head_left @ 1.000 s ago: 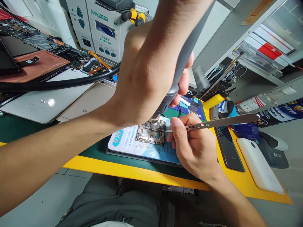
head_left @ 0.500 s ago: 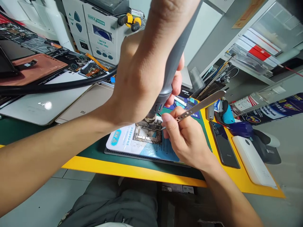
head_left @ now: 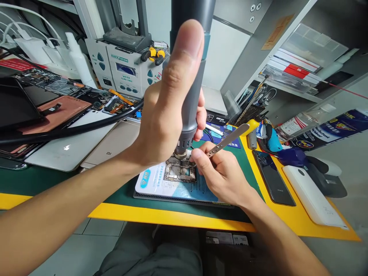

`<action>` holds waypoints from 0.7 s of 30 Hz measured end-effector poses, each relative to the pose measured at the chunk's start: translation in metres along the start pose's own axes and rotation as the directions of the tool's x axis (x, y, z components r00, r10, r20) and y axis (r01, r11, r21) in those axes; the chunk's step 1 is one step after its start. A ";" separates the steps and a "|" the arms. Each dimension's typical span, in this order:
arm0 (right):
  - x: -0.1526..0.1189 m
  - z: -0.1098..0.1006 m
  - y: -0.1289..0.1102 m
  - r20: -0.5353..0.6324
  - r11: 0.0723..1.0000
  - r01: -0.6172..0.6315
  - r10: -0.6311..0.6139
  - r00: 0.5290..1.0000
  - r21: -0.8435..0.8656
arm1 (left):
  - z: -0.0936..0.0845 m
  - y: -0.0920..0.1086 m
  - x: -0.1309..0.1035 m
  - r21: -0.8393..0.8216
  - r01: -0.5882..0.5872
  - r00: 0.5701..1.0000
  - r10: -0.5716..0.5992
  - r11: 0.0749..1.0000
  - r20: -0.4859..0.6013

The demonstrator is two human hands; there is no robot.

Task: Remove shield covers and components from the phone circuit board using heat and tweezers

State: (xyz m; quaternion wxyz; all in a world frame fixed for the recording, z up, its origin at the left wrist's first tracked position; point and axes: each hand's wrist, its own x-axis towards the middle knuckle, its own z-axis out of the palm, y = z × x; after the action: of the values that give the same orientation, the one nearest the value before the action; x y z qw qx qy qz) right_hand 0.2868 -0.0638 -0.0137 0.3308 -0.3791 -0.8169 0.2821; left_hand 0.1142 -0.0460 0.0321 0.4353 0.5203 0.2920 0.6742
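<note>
My left hand [head_left: 163, 111] is wrapped round the dark grey handle of a hot air gun [head_left: 192, 99], thumb up. Its metal nozzle points down just over the upper edge of a phone circuit board [head_left: 179, 173]. My right hand [head_left: 224, 172] pinches metal tweezers [head_left: 228, 142], whose perforated arms slant up to the right. Their tips reach the right side of the board; whether they touch it I cannot tell. Under the board lies a white and blue printed box [head_left: 163, 191] on the green mat [head_left: 120, 199].
A hot air station [head_left: 123, 73] stands at the back left, its black hose [head_left: 71, 128] crossing phones and loose boards. A dark phone [head_left: 273, 178] and a white phone [head_left: 313, 195] lie at the right. Behind them stand a clear bottle [head_left: 304, 120] and a dark blue can [head_left: 330, 130].
The view has tilted up and shifted, showing more of the station. The hot air gun now stands more upright, with my left thumb visible along it. My right hand keeps the tweezers at the board.
</note>
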 end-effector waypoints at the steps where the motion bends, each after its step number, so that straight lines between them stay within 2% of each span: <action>1: 0.000 0.000 0.000 -0.015 1.000 0.002 -0.002 1.000 0.021 | 0.001 0.000 0.000 -0.009 0.006 1.000 -0.006 1.000 -0.003; 6: -0.003 -0.002 -0.004 -0.080 0.994 0.002 0.008 0.997 0.114 | 0.001 -0.001 -0.001 -0.052 0.017 1.000 -0.015 0.998 0.023; 8: -0.005 -0.003 -0.005 -0.137 0.995 0.053 -0.042 0.990 0.080 | -0.001 -0.002 -0.001 -0.064 0.010 1.000 -0.008 0.998 0.028; 11: -0.009 -0.002 -0.001 -0.206 0.987 0.151 -0.160 0.965 -0.059 | -0.003 -0.003 0.000 -0.080 0.021 0.999 -0.017 0.997 0.041; 14: -0.013 -0.001 0.005 -0.293 0.984 0.157 -0.175 0.940 -0.085 | -0.004 -0.002 0.000 -0.071 0.021 0.999 -0.018 0.997 0.046; 18: -0.013 -0.003 0.002 -0.438 0.986 0.082 -0.012 0.899 0.142 | -0.002 0.000 -0.001 -0.098 0.032 0.999 -0.028 0.995 0.041; 21: -0.006 -0.009 -0.007 -0.393 0.905 -0.050 0.234 0.889 0.423 | -0.001 0.000 -0.002 -0.083 0.049 0.999 -0.048 0.995 0.018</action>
State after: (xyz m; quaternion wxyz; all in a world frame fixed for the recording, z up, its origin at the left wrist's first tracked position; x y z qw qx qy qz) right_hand 0.2942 -0.0705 -0.0052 0.5533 -0.4162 -0.6160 0.3758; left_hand 0.1133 -0.0480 0.0310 0.4752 0.5000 0.2726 0.6707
